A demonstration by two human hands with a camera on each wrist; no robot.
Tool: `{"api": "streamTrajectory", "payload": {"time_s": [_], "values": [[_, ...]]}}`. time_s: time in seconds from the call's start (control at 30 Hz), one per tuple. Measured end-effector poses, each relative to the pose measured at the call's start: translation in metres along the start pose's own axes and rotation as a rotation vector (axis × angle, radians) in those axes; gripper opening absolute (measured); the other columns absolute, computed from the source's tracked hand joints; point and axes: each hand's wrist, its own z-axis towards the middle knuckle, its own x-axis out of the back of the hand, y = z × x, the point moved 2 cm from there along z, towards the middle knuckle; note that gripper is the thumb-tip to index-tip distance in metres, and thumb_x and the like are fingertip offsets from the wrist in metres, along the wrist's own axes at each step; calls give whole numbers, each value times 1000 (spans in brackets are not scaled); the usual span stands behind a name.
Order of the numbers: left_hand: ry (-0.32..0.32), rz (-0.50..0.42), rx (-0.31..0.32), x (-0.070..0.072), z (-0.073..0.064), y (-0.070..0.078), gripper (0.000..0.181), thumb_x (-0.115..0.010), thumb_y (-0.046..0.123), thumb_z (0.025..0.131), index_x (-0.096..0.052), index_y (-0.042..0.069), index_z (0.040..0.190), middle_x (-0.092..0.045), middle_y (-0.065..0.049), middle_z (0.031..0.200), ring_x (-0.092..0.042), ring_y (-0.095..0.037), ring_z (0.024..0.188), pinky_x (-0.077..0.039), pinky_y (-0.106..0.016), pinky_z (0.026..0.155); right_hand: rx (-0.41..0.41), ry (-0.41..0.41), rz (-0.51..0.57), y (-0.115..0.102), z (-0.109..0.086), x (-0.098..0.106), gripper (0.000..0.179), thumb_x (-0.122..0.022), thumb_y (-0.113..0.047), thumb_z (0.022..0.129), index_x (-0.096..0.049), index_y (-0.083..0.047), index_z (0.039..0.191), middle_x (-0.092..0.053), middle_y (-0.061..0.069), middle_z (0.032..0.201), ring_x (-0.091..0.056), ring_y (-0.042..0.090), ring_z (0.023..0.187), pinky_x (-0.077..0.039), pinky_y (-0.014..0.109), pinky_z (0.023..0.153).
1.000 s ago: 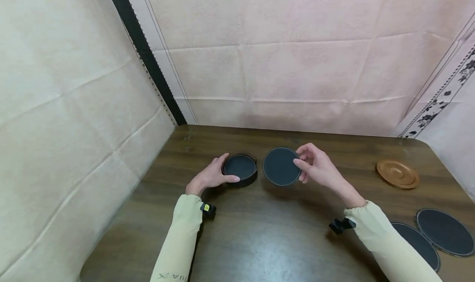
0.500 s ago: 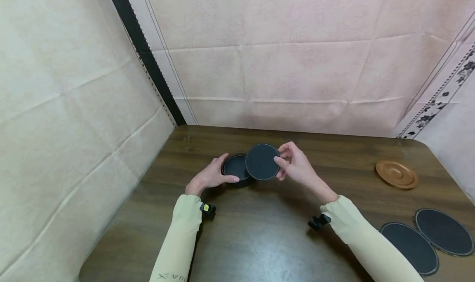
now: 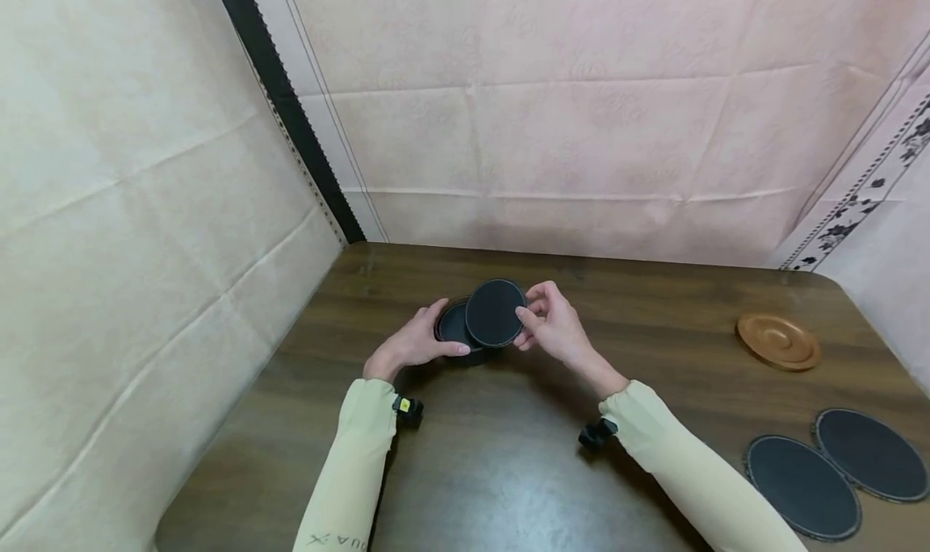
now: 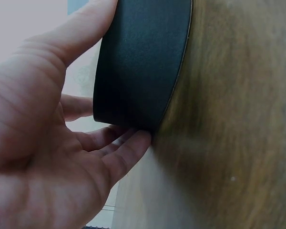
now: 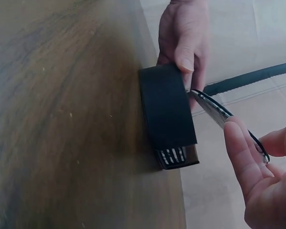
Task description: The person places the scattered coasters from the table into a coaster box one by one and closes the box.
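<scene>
Head view: looking down on a wood-grain table (image 3: 501, 463), closed in by creased pale cloth (image 3: 581, 132) with a black strip (image 3: 286, 104) near one corner. Spotting a wooden dish (image 3: 777, 342) and two dark discs (image 3: 802, 487) off right. Pinching a dark coaster (image 3: 496, 313) in the right hand (image 3: 550, 324), tilted over the round holder (image 3: 475, 359); gripping that with the left hand (image 3: 417, 342). Left wrist view: clasping its wall, down on the wood. Right wrist view: seeing the coaster edge-on by the rim; touching or apart, cannot tell.

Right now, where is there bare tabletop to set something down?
Free: the table between both sleeves, and between the right hand and wooden dish. Crowded: around the coaster holder, left hand and held coaster; near right, with two black mats.
</scene>
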Motion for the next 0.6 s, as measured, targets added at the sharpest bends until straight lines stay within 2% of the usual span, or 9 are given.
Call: {"api": "streamTrajectory", "payload": {"time_s": [0.2,0.43,0.6], "values": [[1,-7,-3,-1,2,0,110,-76,65,73,-18,24,157,-32,-13,153,-45,-31,125,-42,-51,106,-30,19,28,3,4,-7,31,-62,-13,97,-42,-7,121,-63,21,88,-70,27,61,-59,39,61],[1,-26,1,1,1,-1,110,-77,63,72,-19,24,157,-33,-13,152,-44,-31,128,-39,-54,109,-51,23,61,6,10,-18,35,-62,-13,97,-42,-4,124,-63,20,86,-71,26,61,-59,48,68],[-6,-21,5,0,0,-1,112,-76,66,71,-18,24,157,-32,-13,153,-44,-31,129,-37,-55,110,-91,21,84,10,12,-28,36,-63,-13,96,-43,-4,125,-62,19,86,-71,25,62,-59,46,68]]}}
